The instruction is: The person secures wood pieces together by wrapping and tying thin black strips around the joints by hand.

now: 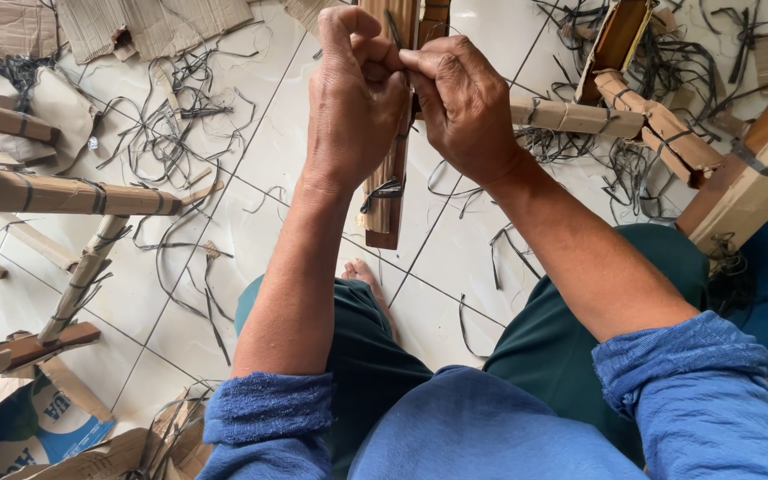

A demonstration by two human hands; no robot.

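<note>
Both hands — left hand [355, 98], right hand [464, 102] — pinch a cardboard-wrapped wooden leg [388, 191].

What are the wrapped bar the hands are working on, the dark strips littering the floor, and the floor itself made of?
Wrapped bar: looks like wood under brown corrugated cardboard; ribbed surface, bare reddish-brown end showing at the bottom.
Dark strips: probably plastic strapping; thin, flat, black, curling loosely.
Floor: glazed ceramic tile, likely; glossy white squares with dark grout lines.
The left hand and right hand meet over the bar.

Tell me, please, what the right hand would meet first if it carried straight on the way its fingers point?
Most likely the left hand: the right hand points leftward and its fingertips already touch it above the cardboard-wrapped wooden piece.
</note>
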